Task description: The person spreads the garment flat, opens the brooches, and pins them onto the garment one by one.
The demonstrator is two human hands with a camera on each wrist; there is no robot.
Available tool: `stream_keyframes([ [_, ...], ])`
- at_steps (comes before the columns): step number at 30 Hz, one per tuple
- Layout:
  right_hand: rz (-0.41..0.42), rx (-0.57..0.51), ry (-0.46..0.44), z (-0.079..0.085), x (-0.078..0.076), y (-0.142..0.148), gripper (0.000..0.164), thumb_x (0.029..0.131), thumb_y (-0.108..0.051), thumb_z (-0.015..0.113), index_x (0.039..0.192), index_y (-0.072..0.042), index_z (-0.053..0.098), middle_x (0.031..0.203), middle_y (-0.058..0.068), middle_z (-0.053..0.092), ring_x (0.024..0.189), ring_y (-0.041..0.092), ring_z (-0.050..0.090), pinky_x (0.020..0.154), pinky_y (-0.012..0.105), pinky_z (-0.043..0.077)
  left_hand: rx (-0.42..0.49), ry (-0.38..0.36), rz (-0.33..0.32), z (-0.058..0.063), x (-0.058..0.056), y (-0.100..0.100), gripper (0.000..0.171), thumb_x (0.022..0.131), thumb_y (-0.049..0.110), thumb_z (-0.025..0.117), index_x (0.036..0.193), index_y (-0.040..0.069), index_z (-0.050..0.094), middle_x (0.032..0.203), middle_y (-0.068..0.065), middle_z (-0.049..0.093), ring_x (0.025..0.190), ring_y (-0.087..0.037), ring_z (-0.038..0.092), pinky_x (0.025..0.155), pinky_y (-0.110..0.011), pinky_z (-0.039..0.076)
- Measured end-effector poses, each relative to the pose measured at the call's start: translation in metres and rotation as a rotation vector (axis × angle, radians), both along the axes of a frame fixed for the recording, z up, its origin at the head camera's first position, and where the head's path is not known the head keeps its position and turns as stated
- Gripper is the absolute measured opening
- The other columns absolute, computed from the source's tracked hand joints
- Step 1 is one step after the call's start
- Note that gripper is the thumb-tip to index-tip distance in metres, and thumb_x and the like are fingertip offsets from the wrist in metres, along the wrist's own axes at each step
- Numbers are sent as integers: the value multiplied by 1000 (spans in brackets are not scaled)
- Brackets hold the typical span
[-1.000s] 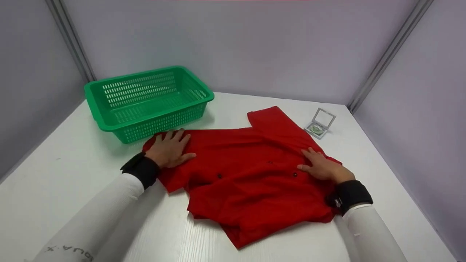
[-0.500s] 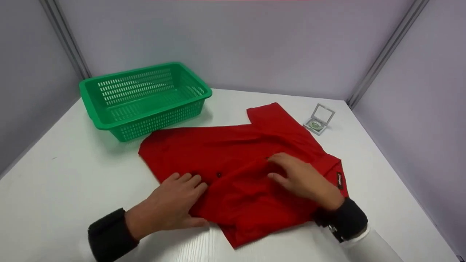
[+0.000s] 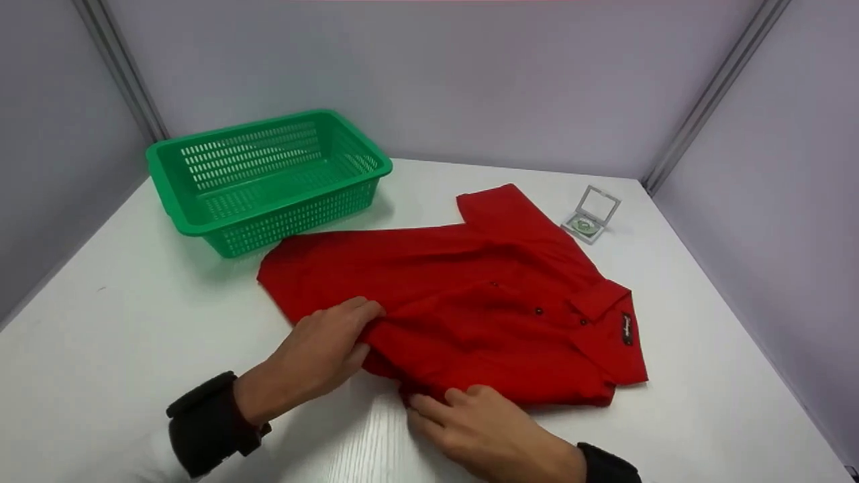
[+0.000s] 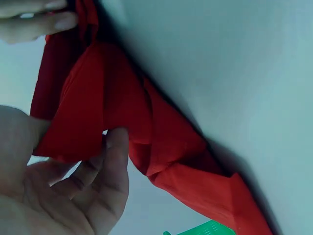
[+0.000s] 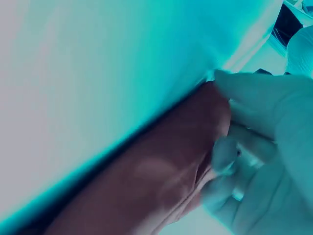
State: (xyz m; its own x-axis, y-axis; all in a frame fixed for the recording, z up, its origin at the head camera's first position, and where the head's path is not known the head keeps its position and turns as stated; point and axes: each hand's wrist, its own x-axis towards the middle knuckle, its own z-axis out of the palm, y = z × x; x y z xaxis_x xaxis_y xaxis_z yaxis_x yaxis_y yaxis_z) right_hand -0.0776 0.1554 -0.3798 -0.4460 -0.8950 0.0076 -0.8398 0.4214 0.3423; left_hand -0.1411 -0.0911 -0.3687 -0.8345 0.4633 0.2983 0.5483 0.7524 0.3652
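A red button-up shirt (image 3: 429, 268) with short sleeves lies on the white table, its collar toward the right and its near edge bunched. My left hand (image 3: 315, 352) pinches the shirt's near left edge, which it lifts a little. In the left wrist view a red fold (image 4: 73, 122) is caught between the thumb and the curled fingers (image 4: 115, 161). Close by on the right, my right hand (image 3: 483, 429) grips the shirt's near edge with bent fingers. The right wrist view has the cloth (image 5: 146, 171), oddly tinted, running up to the thumb and fingers.
A green plastic basket (image 3: 288, 213) stands at the back left, close to the shirt's far left corner. An open clear-lidded small case (image 3: 585, 225) with a green and white disc sits at the back right. Pale walls enclose the table's back and sides.
Both hands have left their flat spread on the shirt and come to its near edge, the right hand moving left and nearer. The collar now shows, and the near edge is gathered up.
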Motion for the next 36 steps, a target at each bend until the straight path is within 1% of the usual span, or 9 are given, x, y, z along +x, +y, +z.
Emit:
stream_keyframes([
  [4,-72,-41,109,6,1,8,28,88,-21,70,115,-20,63,101,-7,61,69,11,54,51,20,37,98,41,51,6,1,-2,37,78,3,72,111,14,62,99,5,64,75,-8,58,64,-23,52],
  [8,-179,-136,60,19,-4,17,9,88,-26,68,94,-19,66,89,-3,57,72,12,49,55,21,39,108,61,103,4,0,-8,37,77,5,72,111,14,61,97,3,62,70,-7,55,60,-22,49],
  [14,-357,-386,104,33,-7,27,39,87,-55,65,69,-21,59,80,-5,52,71,7,40,57,20,39,58,37,138,-2,-1,-17,32,76,11,74,106,13,64,94,2,63,71,-8,54,60,-24,48],
  [16,-393,-447,123,39,-9,30,36,85,-49,69,67,-20,59,79,-5,50,70,6,39,56,18,39,59,30,147,-1,-1,-20,32,76,12,74,106,13,64,92,2,62,72,-8,54,59,-25,47],
  [21,-442,-500,178,57,-9,42,17,76,-17,76,70,-18,60,79,-4,50,70,5,40,56,16,43,64,1,175,15,0,-27,31,77,12,72,107,14,65,94,2,63,73,-10,54,57,-27,46],
  [24,-447,-519,207,72,-6,51,21,73,-8,75,69,-18,56,78,-4,48,70,5,40,55,17,43,62,-6,195,28,4,-35,32,78,13,70,109,14,65,98,1,65,72,-12,55,55,-28,45],
  [28,-415,-535,204,91,4,63,28,69,-1,71,66,-17,49,75,-6,44,68,4,35,51,15,37,53,36,230,43,11,-47,29,79,11,67,108,13,68,96,0,65,73,-13,56,56,-29,45],
  [33,-332,-441,71,102,23,76,33,66,-2,69,65,-22,43,72,-13,37,68,-1,30,53,12,30,-1,119,214,58,28,-68,23,80,9,67,102,13,71,92,1,65,77,-14,58,63,-34,53],
  [36,-296,-322,-224,98,33,81,32,70,-6,71,68,-27,46,70,-18,37,67,-5,33,55,11,33,-88,82,96,59,43,-80,23,77,13,76,99,19,72,90,8,64,77,-7,56,66,-30,55],
])
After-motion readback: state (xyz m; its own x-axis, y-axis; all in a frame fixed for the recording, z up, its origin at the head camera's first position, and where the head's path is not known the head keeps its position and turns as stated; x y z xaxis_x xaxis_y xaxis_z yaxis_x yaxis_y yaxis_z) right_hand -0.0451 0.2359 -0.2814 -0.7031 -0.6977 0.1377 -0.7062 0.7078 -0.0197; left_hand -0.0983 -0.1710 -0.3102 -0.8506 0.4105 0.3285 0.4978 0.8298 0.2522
